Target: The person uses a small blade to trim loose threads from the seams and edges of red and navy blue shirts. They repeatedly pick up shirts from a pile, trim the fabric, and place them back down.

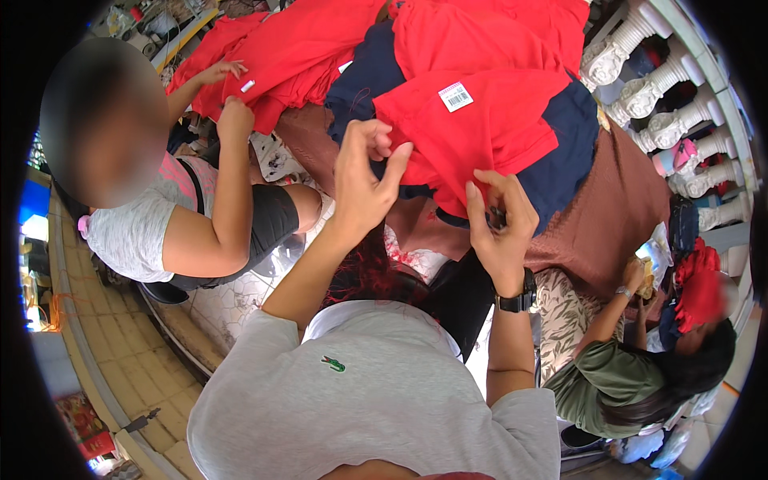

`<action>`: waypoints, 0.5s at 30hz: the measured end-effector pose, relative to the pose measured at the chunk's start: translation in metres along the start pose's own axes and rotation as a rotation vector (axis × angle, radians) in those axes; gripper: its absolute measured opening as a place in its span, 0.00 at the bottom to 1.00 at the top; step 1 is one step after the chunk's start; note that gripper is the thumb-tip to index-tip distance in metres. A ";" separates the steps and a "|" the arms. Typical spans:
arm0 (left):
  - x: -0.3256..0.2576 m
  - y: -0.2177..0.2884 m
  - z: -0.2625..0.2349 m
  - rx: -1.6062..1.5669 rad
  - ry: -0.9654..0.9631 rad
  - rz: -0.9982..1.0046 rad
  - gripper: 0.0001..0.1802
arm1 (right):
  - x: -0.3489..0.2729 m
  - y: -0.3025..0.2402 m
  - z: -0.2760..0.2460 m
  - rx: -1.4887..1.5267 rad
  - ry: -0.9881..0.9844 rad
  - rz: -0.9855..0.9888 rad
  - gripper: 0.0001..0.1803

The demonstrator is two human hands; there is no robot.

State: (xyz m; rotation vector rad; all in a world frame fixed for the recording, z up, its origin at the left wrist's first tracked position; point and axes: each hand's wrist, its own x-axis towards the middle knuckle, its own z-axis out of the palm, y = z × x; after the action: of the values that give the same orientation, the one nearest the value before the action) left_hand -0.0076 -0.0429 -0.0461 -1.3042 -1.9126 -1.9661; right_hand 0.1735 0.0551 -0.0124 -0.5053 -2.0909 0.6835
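The left hand (364,180) is spreading its fingers open, fingertips brushing the red shirt (472,132) lying just above on the garment pile. The right hand (500,220) is pinching a small dark object (496,216) below the shirt's hem.

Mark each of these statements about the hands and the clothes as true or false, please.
1. The left hand touches a red garment. True.
2. The right hand wears a glove. False: it is bare, with a black watch on the wrist.
3. The red garment carries a white tag. True.
4. The red garment lies on a green cloth. False: a navy garment lies under it.
5. Another person's hands handle red clothes at the left. True.
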 end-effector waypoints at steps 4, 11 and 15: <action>0.015 0.007 0.025 0.114 -0.001 -0.059 0.17 | 0.016 0.012 0.028 0.031 -0.035 0.066 0.18; 0.006 -0.043 0.038 -0.023 -0.019 -0.105 0.08 | 0.009 0.027 0.043 0.018 -0.099 0.171 0.19; 0.003 -0.034 0.029 -0.395 0.001 -0.362 0.06 | 0.016 0.006 0.044 0.107 -0.014 0.023 0.14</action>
State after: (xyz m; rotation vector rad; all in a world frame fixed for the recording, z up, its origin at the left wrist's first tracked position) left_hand -0.0157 -0.0098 -0.0749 -1.0826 -1.9369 -2.6288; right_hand 0.1292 0.0561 -0.0273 -0.4659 -2.0522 0.8091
